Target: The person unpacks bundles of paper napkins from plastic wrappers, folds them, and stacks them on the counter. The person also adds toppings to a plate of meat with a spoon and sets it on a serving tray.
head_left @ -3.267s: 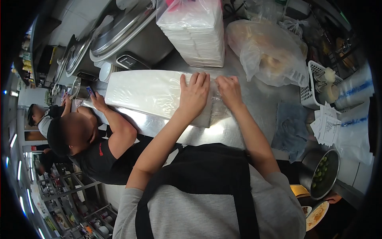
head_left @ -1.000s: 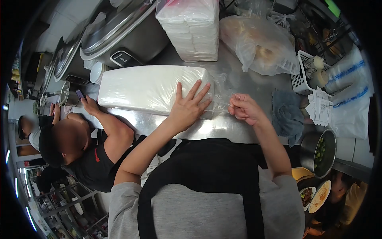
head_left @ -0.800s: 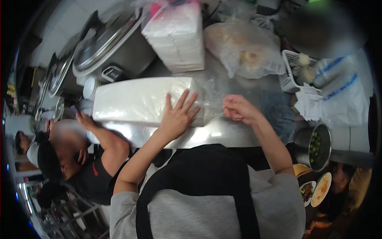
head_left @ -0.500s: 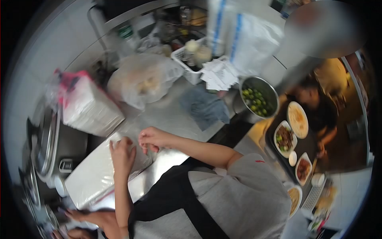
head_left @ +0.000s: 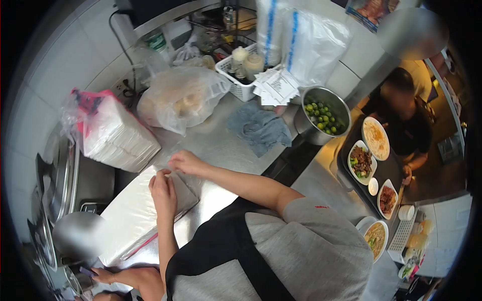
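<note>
A long white pack of paper napkins in clear plastic wrap (head_left: 133, 213) lies on the metal counter in front of me. My left hand (head_left: 162, 189) rests over its far end, fingers bent and pinched at the wrap. Close beside it, my right hand (head_left: 185, 163) has its fingers curled together at the same end, where loose clear plastic shows. What exactly sits between the fingertips is partly hidden. Behind the pack stands an open stack of white napkins (head_left: 118, 135) in a pink-edged plastic bag.
Past my hands are a knotted clear bag (head_left: 181, 98), a blue-grey cloth (head_left: 258, 128), a white basket of bottles (head_left: 243, 90) and a pot of green limes (head_left: 324, 118). At right, a person holds a black tray (head_left: 374, 178) with dishes. Another person's hand (head_left: 103, 275) is lower left.
My right hand has shifted left and slightly up, closer to my left hand. My left hand's fingers have drawn together. A person at lower left has leaned into view.
</note>
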Tool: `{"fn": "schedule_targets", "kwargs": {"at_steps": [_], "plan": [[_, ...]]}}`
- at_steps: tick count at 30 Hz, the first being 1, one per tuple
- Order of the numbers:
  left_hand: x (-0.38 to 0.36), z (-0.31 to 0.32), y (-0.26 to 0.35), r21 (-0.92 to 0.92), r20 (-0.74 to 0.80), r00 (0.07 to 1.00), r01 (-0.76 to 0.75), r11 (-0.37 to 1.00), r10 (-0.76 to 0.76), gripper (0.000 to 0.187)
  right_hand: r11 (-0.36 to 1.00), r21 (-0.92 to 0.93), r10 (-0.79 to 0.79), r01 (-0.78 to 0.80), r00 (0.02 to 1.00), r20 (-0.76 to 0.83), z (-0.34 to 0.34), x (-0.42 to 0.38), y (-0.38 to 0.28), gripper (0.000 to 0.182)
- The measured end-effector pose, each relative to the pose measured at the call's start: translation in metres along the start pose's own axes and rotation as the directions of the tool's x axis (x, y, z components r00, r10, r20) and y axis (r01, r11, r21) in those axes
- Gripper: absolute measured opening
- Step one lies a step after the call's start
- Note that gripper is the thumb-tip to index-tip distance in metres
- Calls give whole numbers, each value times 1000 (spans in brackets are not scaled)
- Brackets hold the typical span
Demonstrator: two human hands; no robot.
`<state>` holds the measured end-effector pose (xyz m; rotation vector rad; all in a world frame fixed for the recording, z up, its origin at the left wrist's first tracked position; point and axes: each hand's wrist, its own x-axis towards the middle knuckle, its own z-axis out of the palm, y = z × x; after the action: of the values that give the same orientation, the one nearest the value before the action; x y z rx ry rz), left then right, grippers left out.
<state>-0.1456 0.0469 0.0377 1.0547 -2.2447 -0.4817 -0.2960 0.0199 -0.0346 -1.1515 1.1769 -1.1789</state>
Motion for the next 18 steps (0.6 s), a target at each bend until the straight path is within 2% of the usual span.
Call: {"fn": "schedule_targets", "kwargs": {"at_steps": [1, 3, 4, 5, 6, 7, 8, 9, 10, 11, 12, 13, 14, 15, 17, 18], "plan": [[0, 2, -4, -12, 30, 999, -21, 1000, 21, 13, 971, -166, -187, 171, 979, -83, 1, 5, 0, 21], [2, 0, -9, -31, 64, 998, -26, 999, 28, 17, 984, 158, -33, 77, 965, -261, 8, 15, 20, 16], [1, -3, -6, -40, 69, 997, -16, 999, 18, 18, 978, 197, 113, -61, 958, -263, 1, 18, 22, 15], [-2, -4, -9, -81, 42, 999, 24, 996, -21, 18, 936, 332, 195, -117, 957, -213, -6, 22, 25, 13], [-5, -5, -12, -128, 12, 999, 50, 991, -49, 18, 906, 400, 282, -136, 900, -332, -3, 21, 15, 17], [-9, -13, -11, -99, -15, 997, 79, 992, -81, 18, 864, 490, 278, -118, 922, -269, -12, 30, 29, 20], [-12, -21, -8, -289, 41, 979, 202, 936, -198, 17, 812, 574, 272, -104, 938, -215, -19, 39, 45, 23], [-12, -25, -6, -470, 117, 951, 308, 827, -288, 16, 813, 570, 268, -116, 945, -189, -20, 41, 38, 23], [-9, -24, -5, -470, 100, 948, 314, 825, -304, 16, 786, 563, 328, -254, 944, -32, -22, 39, 22, 25], [-7, -22, -7, -496, 37, 961, 256, 830, -274, 18, 750, 534, 389, -391, 913, 124, -24, 34, 7, 28], [-5, -21, -11, -513, -26, 969, 199, 835, -246, 20, 747, 525, 394, -409, 907, 146, -28, 31, -6, 28], [-5, -18, -24, -435, -31, 981, 158, 886, -190, 33, 731, 539, 323, -418, 908, 267, -32, 30, -19, 28], [7, -27, -17, -261, -90, 995, 27, 965, -52, 41, 715, 550, 247, -432, 891, 380, -33, 27, -33, 28], [13, -34, -9, -70, -123, 990, -74, 995, 65, 50, 708, 524, 270, -474, 867, 420, -28, 17, -50, 28], [28, -28, -13, -14, 28, 992, -120, 993, 120, 63, 841, 406, 235, -357, 917, 321, -22, -9, -77, 28], [35, -22, -15, -10, 25, 994, -102, 995, 102, 63, 837, 402, 242, -372, 910, 337, -17, -19, -71, 28]]}}
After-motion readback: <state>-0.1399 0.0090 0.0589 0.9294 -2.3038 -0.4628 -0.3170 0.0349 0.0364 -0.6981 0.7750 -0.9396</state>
